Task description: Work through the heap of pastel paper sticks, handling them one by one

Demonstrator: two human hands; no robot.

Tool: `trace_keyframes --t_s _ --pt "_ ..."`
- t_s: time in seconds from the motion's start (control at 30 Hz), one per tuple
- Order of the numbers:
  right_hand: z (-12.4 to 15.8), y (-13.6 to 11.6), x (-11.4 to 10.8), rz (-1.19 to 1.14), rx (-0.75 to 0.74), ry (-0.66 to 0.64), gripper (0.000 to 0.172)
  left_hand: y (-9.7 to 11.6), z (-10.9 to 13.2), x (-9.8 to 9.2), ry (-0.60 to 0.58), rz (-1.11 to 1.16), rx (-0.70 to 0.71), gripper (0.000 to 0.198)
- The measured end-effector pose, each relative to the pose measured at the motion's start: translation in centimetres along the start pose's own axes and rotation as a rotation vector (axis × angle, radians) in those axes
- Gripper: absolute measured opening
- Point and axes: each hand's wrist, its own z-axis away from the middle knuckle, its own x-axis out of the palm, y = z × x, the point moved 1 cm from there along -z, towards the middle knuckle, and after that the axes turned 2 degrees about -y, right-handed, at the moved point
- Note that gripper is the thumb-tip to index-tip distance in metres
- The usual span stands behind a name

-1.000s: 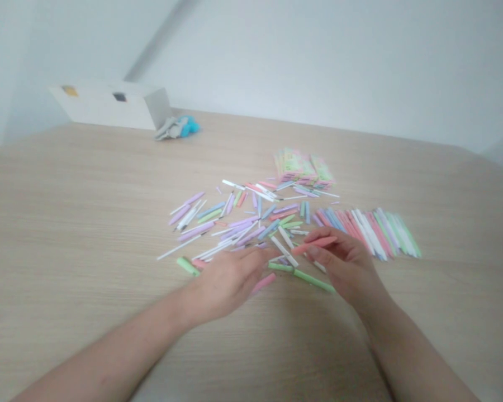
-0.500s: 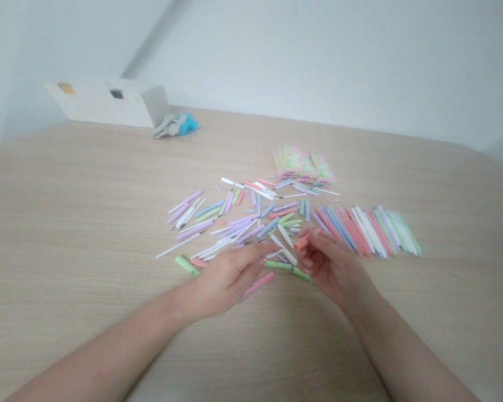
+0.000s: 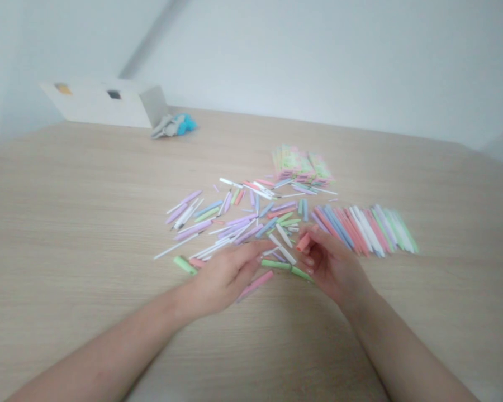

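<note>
My right hand (image 3: 335,268) is closed around a salmon-coloured pen barrel (image 3: 304,242), its open end pointing left toward my other hand. My left hand (image 3: 224,279) is pinched, with a thin white pen refill (image 3: 271,252) sticking out at the fingertips. Between and beyond the hands lie loose pen parts: a purple barrel (image 3: 176,213), a white refill (image 3: 175,247) and several more in pastel colours. Under my left hand a pink barrel (image 3: 257,285) pokes out, and a green piece (image 3: 276,264) lies just past the fingers.
A row of pens (image 3: 366,230) lies side by side to the right. Stacked green-and-pink packets (image 3: 299,164) sit behind the loose parts. At the back left stand a white box (image 3: 104,106) and grey-and-blue crumpled gloves or cloth (image 3: 174,126), on the wooden table (image 3: 88,212).
The salmon barrel in my right hand has tilted slightly downward. Both hands otherwise keep nearly the same place, and the whole view has shifted slightly.
</note>
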Motion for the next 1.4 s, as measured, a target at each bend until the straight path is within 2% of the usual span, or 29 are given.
trace_keyframes --t_s 0.13,0.23,0.33,0.43,0.5,0.6,0.83,0.97,1.1,1.27,1.4 --pt "-0.1 -0.4 0.0 0.049 -0.001 0.037 0.02 0.0 0.0 0.0 0.003 -0.019 -0.007 0.032" --pt "-0.2 -0.9 -0.3 0.207 -0.049 0.05 0.023 0.0 -0.1 0.0 0.009 -0.029 -0.006 0.032" --pt "0.0 -1.3 -1.2 0.681 -0.097 0.003 0.014 -0.1 -0.2 -0.1 0.008 -0.03 -0.01 0.032" --pt "0.4 -1.3 -1.8 1.255 -0.131 -0.149 0.014 -0.2 -0.2 -0.1 0.016 -0.048 -0.027 0.032" --pt "0.6 -1.2 -2.1 1.469 -0.151 -0.255 0.016 -0.2 -0.2 -0.1 0.025 -0.065 -0.037 0.032" --pt "0.5 -1.0 -2.2 1.608 -0.133 -0.326 0.02 -0.2 -0.1 -0.1 0.028 -0.073 -0.044 0.032" --pt "-0.2 -0.4 -2.0 1.724 -0.139 -0.35 0.01 -0.3 -0.2 -0.1 0.031 -0.051 -0.065 0.031" --pt "-0.1 -0.1 -1.7 1.757 -0.188 -0.344 0.015 -0.4 -0.2 -0.1 0.049 -0.045 -0.091 0.031" --pt "0.0 -0.1 -1.5 1.718 -0.231 -0.269 0.015 -0.5 -0.2 -0.1 0.071 -0.047 -0.127 0.032" --pt "0.3 -0.8 -1.0 1.338 -0.208 -0.108 0.014 -0.4 -0.3 -0.1 0.048 -0.015 -0.057 0.032" --pt "1.0 -1.3 -0.2 0.932 -0.147 -0.098 0.012 -0.1 -0.1 -0.1 0.007 0.002 0.011 0.034"
